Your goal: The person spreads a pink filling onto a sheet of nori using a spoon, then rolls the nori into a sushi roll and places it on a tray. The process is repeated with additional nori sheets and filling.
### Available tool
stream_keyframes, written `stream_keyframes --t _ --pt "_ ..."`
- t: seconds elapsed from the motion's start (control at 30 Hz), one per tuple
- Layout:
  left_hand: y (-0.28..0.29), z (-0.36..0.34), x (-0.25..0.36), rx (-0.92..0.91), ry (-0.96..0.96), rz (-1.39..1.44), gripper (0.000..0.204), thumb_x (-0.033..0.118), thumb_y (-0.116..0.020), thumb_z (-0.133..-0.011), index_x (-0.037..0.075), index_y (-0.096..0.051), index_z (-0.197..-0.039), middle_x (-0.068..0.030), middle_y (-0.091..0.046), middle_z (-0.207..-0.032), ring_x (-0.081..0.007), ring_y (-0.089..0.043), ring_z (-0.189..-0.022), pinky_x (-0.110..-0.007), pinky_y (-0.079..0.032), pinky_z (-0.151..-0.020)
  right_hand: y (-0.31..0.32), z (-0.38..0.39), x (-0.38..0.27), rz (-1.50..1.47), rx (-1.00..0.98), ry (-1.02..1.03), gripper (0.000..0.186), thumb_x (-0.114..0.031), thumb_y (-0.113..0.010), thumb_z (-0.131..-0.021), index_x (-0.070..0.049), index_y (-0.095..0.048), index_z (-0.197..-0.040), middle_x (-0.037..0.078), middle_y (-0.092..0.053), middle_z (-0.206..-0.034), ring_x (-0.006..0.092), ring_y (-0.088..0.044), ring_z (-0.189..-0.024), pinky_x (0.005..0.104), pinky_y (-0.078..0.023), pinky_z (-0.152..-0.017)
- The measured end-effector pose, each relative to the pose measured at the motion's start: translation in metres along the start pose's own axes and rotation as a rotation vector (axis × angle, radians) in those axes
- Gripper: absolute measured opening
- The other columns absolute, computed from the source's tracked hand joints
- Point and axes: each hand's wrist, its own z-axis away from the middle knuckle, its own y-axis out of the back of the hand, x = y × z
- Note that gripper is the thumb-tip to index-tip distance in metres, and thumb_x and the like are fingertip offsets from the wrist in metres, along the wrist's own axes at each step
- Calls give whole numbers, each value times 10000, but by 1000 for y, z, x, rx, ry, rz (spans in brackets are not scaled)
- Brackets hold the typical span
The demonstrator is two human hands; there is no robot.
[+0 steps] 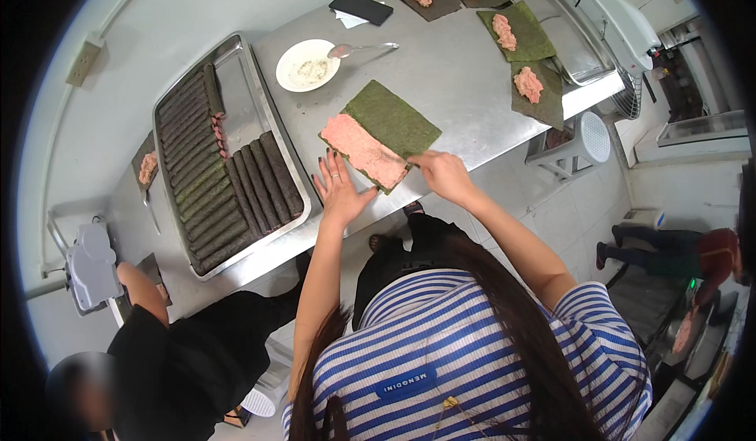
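On the steel table lies a green seaweed sheet (pixel 394 116), its near half coated with pink paste (pixel 362 146). My left hand (pixel 339 189) touches its lower left edge with fingers apart, holding nothing. At the right end of the coated strip, my right hand (pixel 441 173) is closed on a thin spreading utensil (pixel 398 159) laid against the paste; the tool is partly hidden. Beyond the sheet, a white bowl (pixel 307 75) holds pale contents, with a spoon (pixel 366 46) at its rim.
Left stands a steel tray (pixel 246 79) of dark seaweed rolls. A phone (pixel 361 8) lies at the back. Several pasted sheets (pixel 535 38) sit at the right, by another tray. A co-worker (pixel 197 346) is at my lower left, another person (pixel 709 260) at far right. A stool (pixel 591 138) stands beside the table.
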Motion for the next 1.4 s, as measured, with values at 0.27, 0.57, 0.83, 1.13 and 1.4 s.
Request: stream_keyframes --t 0.27,0.57,0.83,1.13,1.4 --pt "-3 -7 0 40 -24 22 1178 508 -707 -663 -28 -35 -1469 -145 36 -1562 -358 47 -1436 -551 5 -1132 -33 -6 -7 385 131 82 343 -53 -540 -752 -102 -632 -1078 98 -608 -838 302 -655 -734 392 -528 -626" --pt "0 -8 0 14 -1 10 1207 536 -711 -655 -24 -20 -1470 -156 50 -1562 -362 65 -1436 -560 12 -1126 0 -37 -24 230 -19 93 304 -60 -544 -749 -93 -634 -1037 106 -621 -900 299 -658 -783 400 -528 -620" --pt "-2 -9 0 11 -1 18 1218 541 -716 -651 -19 -14 -1473 -158 42 -1563 -338 83 -1439 -543 25 -1133 -44 -43 -19 367 84 110 274 -77 -532 -775 -76 -642 -1025 120 -625 -913 333 -654 -775 428 -532 -657" --pt "-1 -9 0 15 -2 23 1207 530 -714 -642 -36 -42 -1469 -167 23 -1562 -346 82 -1438 -553 24 -1126 -20 -79 -27 255 58 -35 320 -83 -544 -777 -70 -628 -1085 120 -627 -959 340 -654 -765 422 -535 -643" --pt "-3 -10 -2 10 -7 12 1199 526 -701 -646 -39 -34 -1467 -163 49 -1562 -356 83 -1436 -568 19 -1118 -47 -66 -41 359 106 223 210 -139 -564 -797 -24 -632 -960 136 -625 -904 270 -676 -755 382 -541 -614"
